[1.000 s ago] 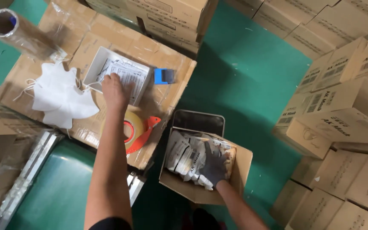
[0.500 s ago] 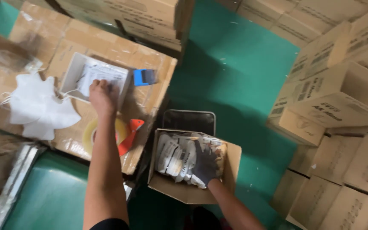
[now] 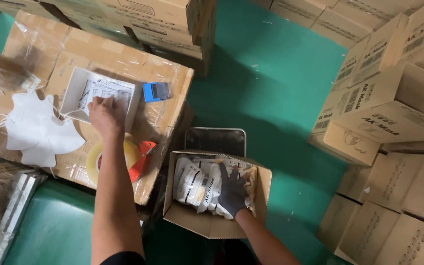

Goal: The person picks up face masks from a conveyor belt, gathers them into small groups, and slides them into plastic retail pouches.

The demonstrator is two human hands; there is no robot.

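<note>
Cardboard carries everything: our bare left hand (image 3: 105, 114) lies flat, fingers spread, on printed paper sheets (image 3: 105, 91) in a shallow white tray (image 3: 72, 88) on the film-wrapped carton counter (image 3: 123, 61), probably to peel one off. Our gloved right hand (image 3: 231, 192) presses, open, onto bagged white masks (image 3: 195, 184) in a small open brown box (image 3: 207, 223), steadying them. Green floor (image 3: 271, 83) and stacked cartons (image 3: 393, 103) surround us.
</note>
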